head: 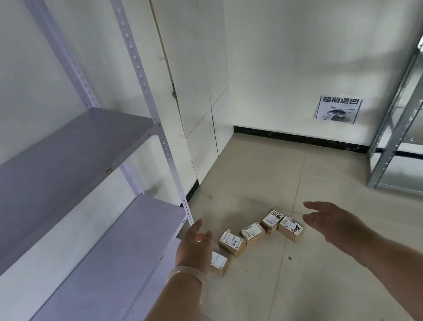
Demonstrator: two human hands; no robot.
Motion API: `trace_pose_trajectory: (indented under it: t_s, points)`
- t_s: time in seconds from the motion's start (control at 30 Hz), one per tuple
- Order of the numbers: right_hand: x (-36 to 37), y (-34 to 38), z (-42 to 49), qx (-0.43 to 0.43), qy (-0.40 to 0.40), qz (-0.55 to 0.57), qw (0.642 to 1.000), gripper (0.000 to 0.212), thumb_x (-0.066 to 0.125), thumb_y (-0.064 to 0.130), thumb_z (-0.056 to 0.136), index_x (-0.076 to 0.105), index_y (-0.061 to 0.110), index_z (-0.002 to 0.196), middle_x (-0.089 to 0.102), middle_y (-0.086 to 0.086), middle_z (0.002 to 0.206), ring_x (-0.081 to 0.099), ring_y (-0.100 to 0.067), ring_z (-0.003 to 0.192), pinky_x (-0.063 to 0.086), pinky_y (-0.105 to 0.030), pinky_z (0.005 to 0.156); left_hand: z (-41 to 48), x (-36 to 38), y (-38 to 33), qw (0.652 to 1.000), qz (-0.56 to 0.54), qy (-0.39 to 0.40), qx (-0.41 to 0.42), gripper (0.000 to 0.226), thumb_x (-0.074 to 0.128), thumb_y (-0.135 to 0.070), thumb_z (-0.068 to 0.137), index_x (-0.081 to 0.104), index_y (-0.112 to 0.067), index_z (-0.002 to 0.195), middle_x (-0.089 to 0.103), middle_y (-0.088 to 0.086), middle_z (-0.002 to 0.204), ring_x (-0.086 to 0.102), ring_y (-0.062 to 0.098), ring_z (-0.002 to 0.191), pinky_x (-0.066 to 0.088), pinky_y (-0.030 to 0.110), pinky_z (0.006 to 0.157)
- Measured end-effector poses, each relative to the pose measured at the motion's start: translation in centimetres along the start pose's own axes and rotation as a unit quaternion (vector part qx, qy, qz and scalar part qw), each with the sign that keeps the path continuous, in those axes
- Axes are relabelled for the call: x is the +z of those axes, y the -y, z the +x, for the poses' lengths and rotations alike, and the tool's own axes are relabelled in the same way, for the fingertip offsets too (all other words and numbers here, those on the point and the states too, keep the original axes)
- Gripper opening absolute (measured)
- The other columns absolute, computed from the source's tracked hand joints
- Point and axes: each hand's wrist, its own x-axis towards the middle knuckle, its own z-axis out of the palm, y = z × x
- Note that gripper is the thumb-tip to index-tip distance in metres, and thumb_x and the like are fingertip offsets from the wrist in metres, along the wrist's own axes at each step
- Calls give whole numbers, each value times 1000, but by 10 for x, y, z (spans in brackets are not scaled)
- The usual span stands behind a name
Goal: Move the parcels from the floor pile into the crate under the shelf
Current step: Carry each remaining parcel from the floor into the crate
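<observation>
Left of my left hand (192, 248) stands a white shelf unit (64, 163), its corner post just beside the fingertips. Open tiled floor (284, 289) spreads below both hands, and one grey rack (407, 108) stands well right of my right hand (331, 221). Five parcels (252, 232) lie on the floor between my hands, which are both spread and hold nothing. The left hand hides a corner of one parcel.

Soft, even, fairly bright light washes the white wall (309, 30), leaving only faint grey shadows on it and beneath the shelf boards (57, 159), the steel rack (393, 146) gleams, wide-angle distortion bows the uprights at both edges, and the parcels (251, 234) and poster (338, 109) look slightly soft.
</observation>
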Motion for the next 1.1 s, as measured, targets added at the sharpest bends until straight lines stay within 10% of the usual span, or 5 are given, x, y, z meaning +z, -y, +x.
trace_pose_trajectory:
  t_s: [0.33, 0.53, 0.7, 1.1]
  points:
    - [89, -2, 157, 51, 43, -34, 997, 30, 64, 23, 89, 59, 27, 118, 67, -1, 110, 60, -14, 97, 41, -20, 73, 162, 29, 51, 994, -37, 26, -103, 42, 45, -31, 97, 44, -28, 138, 55, -9, 127, 52, 15, 111, 35, 22, 89]
    - [132, -42, 214, 95, 116, -93, 984, 34, 65, 21, 88, 57, 27, 121, 64, -7, 122, 60, -16, 102, 36, -25, 84, 192, 48, 87, 988, -59, 21, -142, 40, 48, -19, 96, 47, -27, 135, 51, -11, 112, 48, 8, 96, 35, 4, 66]
    - [172, -68, 285, 74, 173, -139, 972, 40, 63, 23, 89, 54, 28, 127, 58, -5, 130, 56, -15, 118, 38, -27, 94, 246, 62, 126, 979, -47, -30, -198, 43, 53, -27, 94, 48, -28, 136, 59, 1, 125, 56, 19, 109, 39, 23, 89]
    - [329, -241, 465, 0, 291, -259, 921, 48, 56, 35, 91, 44, 36, 137, 52, 6, 136, 52, -11, 121, 38, -23, 88, 343, 211, 313, 953, -55, -69, -291, 40, 53, -28, 94, 48, -33, 134, 59, 0, 124, 56, 14, 92, 43, 20, 73]
